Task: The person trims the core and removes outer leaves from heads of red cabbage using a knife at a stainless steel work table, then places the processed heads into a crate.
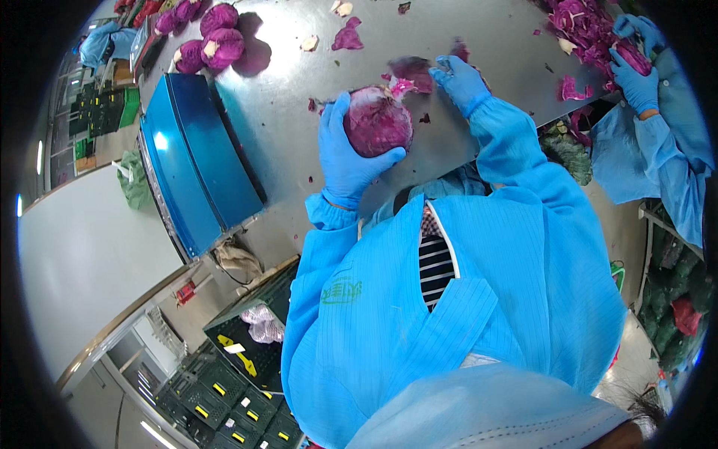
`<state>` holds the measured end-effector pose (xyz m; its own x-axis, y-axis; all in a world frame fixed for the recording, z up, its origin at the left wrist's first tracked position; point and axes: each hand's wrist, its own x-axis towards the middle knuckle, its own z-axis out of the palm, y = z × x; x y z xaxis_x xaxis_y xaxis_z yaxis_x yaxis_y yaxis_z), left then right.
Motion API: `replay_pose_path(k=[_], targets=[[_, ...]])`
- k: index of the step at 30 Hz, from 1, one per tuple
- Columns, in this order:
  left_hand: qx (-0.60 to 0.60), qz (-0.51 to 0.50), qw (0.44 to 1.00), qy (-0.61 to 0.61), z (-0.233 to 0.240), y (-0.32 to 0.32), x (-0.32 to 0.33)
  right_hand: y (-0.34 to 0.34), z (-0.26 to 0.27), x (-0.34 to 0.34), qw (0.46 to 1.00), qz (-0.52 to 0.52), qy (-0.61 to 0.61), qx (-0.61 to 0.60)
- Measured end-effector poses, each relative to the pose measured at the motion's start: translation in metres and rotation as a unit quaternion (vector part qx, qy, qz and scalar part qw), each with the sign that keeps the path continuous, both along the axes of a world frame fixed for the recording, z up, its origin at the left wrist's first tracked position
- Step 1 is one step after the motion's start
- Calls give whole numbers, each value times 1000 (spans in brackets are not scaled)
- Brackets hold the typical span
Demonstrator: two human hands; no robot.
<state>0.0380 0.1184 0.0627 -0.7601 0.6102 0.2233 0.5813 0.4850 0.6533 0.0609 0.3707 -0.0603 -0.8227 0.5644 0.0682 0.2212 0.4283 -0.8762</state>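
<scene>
My left hand (350, 154), in a blue glove, grips a red cabbage (378, 120) from its left side, thumb along the near side. The cabbage's pale cut stem end faces up and right. My right hand (463, 84), also gloved, is raised just right of the cabbage with its fingers bent. A motion-blurred purple cabbage leaf (412, 73) lies close to its fingertips; whether they touch it is unclear. Another blurred purple piece (460, 49) shows beyond the hand. The palm is hidden, so anything in it cannot be made out.
Several red cabbages (221, 47) sit at the far left of the metal table (291, 70), near a blue metal housing (199, 163). A loose leaf (348, 35) lies beyond. At right, a co-worker's gloved hands (636, 81) hold a cabbage beside a leaf pile (586, 31). Dark crates (224, 395) stand lower left.
</scene>
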Motion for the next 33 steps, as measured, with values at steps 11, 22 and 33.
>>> replay_pose_path(k=[11,22,33], targets=[[-6,19,999,-34,3,6,-7,-91,93,98,947,176,-41,-267],[20,39,992,-118,-7,-2,-28,-79,65,28,965,192,-156,84],[29,12,987,-161,-5,-4,-50,-82,55,7,956,188,-215,63]])
